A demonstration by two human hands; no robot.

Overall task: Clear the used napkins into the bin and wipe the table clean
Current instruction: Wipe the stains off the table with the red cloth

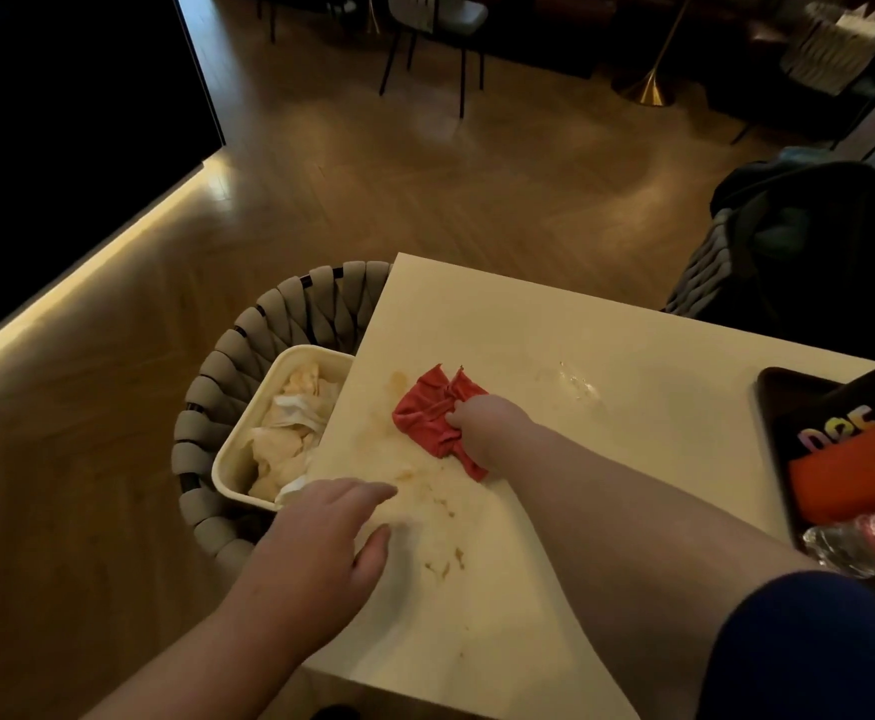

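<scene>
Read as the wipe step. Found used napkins (290, 428) already piled in bin (290, 358), which sat on woven chair (248, 330) just beside left edge of bench (633, 418). Spotted none loose on the bench top.

Saw red cloth (433, 413) bunched in right hand (482, 423), fingers curled round it, pressed onto bench near left edge, about midway along. Saw left hand (321, 543) flat with fingers straight, holding nothing, resting on bench at left edge, close to bin.

Noted dirt:
- orange smear (399, 379) just beside cloth, far side
- brown spots (443, 563) scattered toward near edge
- wet streak (575, 381) nearer middle

Reckoned the wad gave poor contact, so opening it flatter seemed better. Favoured overlapping strokes from middle out to left edge, ending over bin so crumbs dropped in. Judged left hand useful as brace but too near the spots, so likely to smear them. Advised staying off tray (773, 387) and bottle (861, 537) at right edge.
</scene>
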